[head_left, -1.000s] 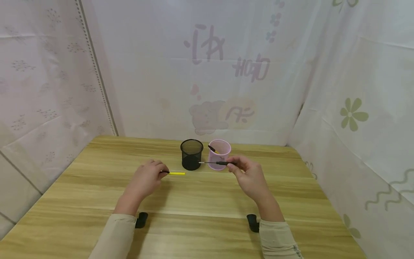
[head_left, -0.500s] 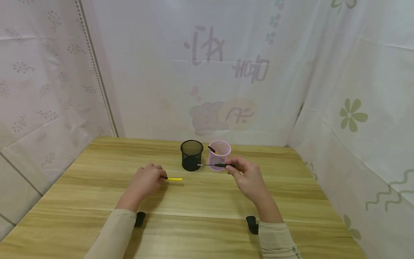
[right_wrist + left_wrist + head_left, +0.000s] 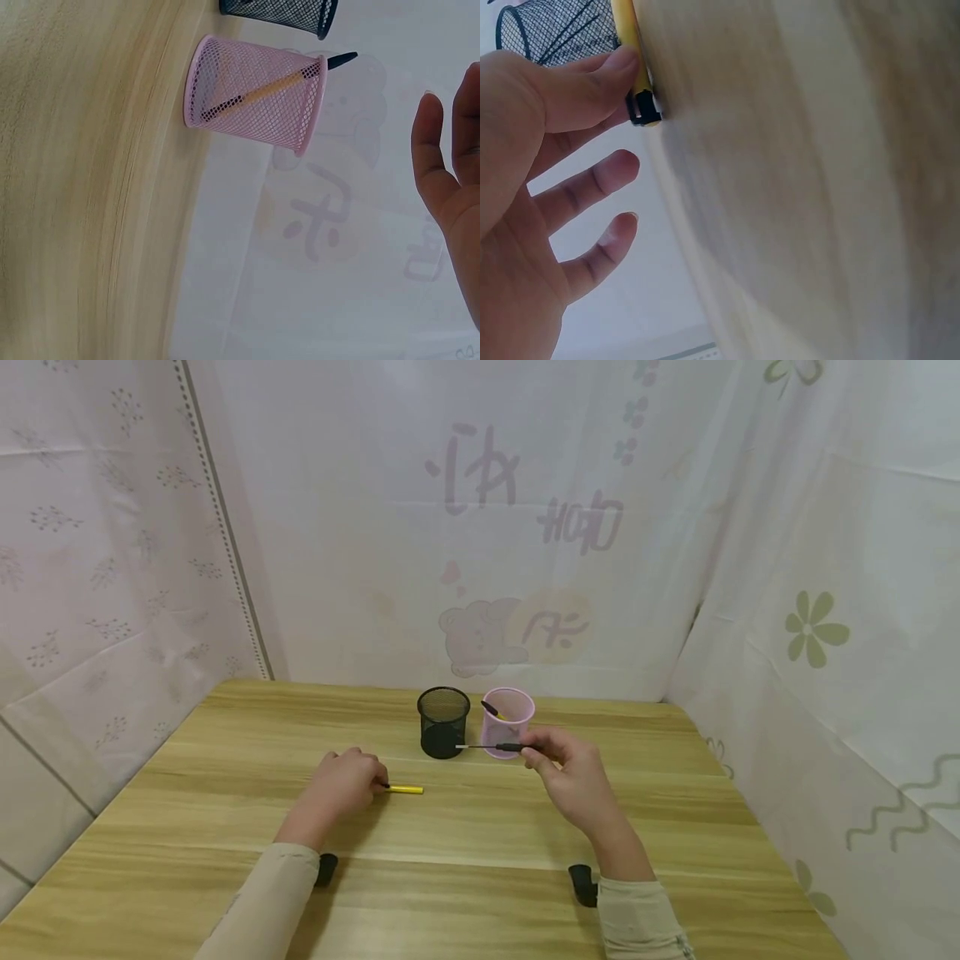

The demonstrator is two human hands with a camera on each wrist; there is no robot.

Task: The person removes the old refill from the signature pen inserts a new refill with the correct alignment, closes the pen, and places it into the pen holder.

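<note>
My left hand (image 3: 348,781) pinches a slim yellow stick-like tool (image 3: 406,790) between thumb and forefinger, low over the table. A black clip-like piece caps its near end in the left wrist view; its exact kind is unclear. In my right hand (image 3: 573,777), a small screwdriver (image 3: 510,747) with black handle and thin shaft is held level, pointing left in front of the pink mesh cup (image 3: 489,735). That cup holds a yellow pen-like item with a black end (image 3: 343,59). The screwdriver is not visible in the right wrist view.
A black mesh cup (image 3: 442,727) stands just left of the pink one near the back of the wooden table (image 3: 450,902). Patterned cloth (image 3: 360,527) hangs behind and at both sides. Black pieces (image 3: 582,885) sit by the wrists.
The left hand has come down and slightly nearer the person with the yellow tool, away from the black cup. The right hand and screwdriver have barely moved.
</note>
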